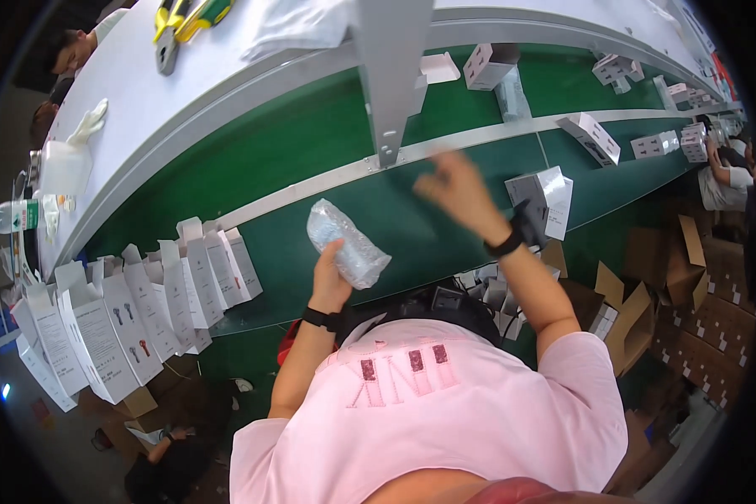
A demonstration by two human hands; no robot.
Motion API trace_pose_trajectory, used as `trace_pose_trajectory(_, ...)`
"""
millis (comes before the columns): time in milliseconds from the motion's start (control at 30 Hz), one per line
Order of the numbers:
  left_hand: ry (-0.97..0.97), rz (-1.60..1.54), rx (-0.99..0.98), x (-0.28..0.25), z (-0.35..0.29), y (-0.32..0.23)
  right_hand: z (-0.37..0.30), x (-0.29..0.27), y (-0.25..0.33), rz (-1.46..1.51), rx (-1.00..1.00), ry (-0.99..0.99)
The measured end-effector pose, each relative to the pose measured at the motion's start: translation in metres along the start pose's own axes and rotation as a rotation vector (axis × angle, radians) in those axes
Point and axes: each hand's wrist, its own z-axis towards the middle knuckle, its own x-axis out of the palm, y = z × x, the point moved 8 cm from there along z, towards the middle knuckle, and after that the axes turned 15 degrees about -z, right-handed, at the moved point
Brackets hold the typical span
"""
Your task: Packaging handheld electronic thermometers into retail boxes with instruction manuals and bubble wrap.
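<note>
In my left hand (331, 284) is a bubble-wrapped packet (353, 245), clear and whitish with something pale blue inside. The fingers close around its lower left side, above the dark green belt surface (286, 244). My right hand (460, 191) is raised over the belt to the right, apart from the packet. Motion smears its fingers, which look bent, and I cannot make out anything in them. White printed cartons (539, 200) lie on the belt nearest to that hand. To the left, a row of white cartons (139, 315) stands upright with several top flaps raised.
A grey metal post (384, 84) rises beyond my hands from a pale rail (311, 183). More white cartons (592, 137) lie farther along the belt. Yellow-handled pliers (170, 38) rest on the upper white shelf (252, 25). Opened brown cardboard boxes (626, 315) stand at the right; other people are nearby.
</note>
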Motion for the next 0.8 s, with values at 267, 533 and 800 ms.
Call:
trace_pose_trajectory(267,-0.145,0.812,0.607,0.015,0.05,-0.065,0.143,0.006,-0.056,-0.249,-0.208,-0.058)
trace_pose_trajectory(533,-0.248,0.724,0.649,-0.025,0.081,-0.072,0.028,-0.059,-0.02,-0.435,-0.474,-0.162)
trace_pose_trajectory(800,-0.281,0.664,0.545,-0.042,0.087,-0.05,-0.022,-0.119,0.015,-0.413,-0.419,0.061)
